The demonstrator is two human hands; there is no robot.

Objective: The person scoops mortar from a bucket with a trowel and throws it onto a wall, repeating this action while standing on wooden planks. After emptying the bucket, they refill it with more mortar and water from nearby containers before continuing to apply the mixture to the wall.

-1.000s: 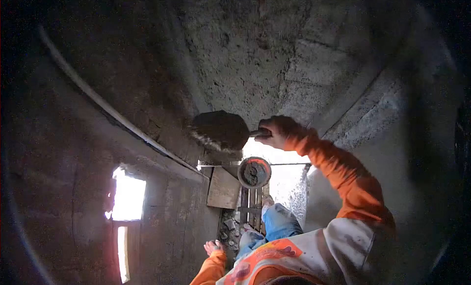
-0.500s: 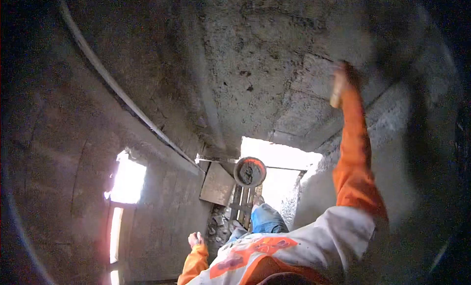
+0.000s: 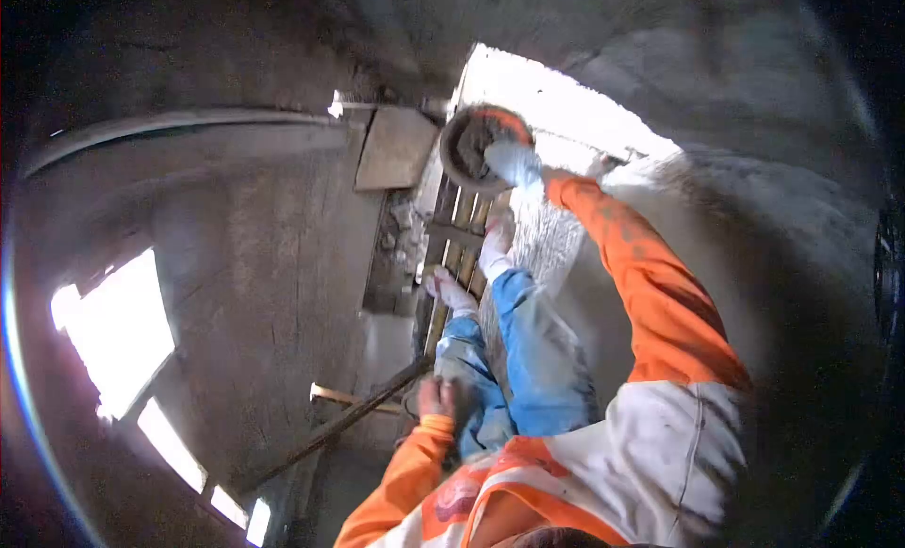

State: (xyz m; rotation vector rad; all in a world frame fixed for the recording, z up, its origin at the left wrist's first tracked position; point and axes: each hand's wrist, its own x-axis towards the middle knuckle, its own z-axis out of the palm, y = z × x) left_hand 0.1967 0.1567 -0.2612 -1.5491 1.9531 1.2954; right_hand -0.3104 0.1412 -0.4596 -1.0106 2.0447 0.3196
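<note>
Looks like I'm scooping, right hand (image 3: 550, 179) clamped on the trowel (image 3: 510, 161) at the bucket (image 3: 452, 160) (can't tell left hand (image 3: 436, 397) fingers), steady lift needed.

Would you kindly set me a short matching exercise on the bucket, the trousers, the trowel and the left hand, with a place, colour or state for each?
Things:
1. bucket
2. trousers
3. trowel
4. left hand

Descriptions:
A. at the bucket's mouth, below the end of no other tool
B. beside the trousers, at the end of an orange sleeve
C. orange around part of its inside
D. blue, covering both legs

Right pairs: 1-C, 2-D, 3-A, 4-B.
</note>
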